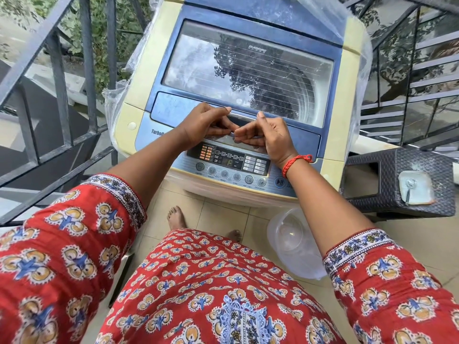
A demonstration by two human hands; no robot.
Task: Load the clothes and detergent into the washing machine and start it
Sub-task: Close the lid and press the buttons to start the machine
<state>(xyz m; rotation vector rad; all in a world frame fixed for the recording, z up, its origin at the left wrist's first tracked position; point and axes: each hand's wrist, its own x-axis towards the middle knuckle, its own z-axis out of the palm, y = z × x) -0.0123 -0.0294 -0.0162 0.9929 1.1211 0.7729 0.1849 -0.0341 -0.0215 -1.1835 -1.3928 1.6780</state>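
Note:
A top-loading washing machine (347, 78) with cream sides and a blue top stands in front of me. Its glass lid (248, 68) lies flat and closed, reflecting sky and leaves; the drum shows dimly beneath. My left hand (206, 124) and my right hand (264, 135) both grip the chrome lid handle (242, 115) at the lid's front edge, thumbs on top and fingers curled under. Just below the hands is the control panel (231, 165), its display lit. No clothes or detergent are visible.
A clear plastic tub (290, 242) sits on the tiled floor at the machine's front right. A dark woven stool (397, 180) with a small tray on it stands to the right. Metal railings (62, 78) and stairs close in on both sides. Plastic sheeting hangs behind the machine.

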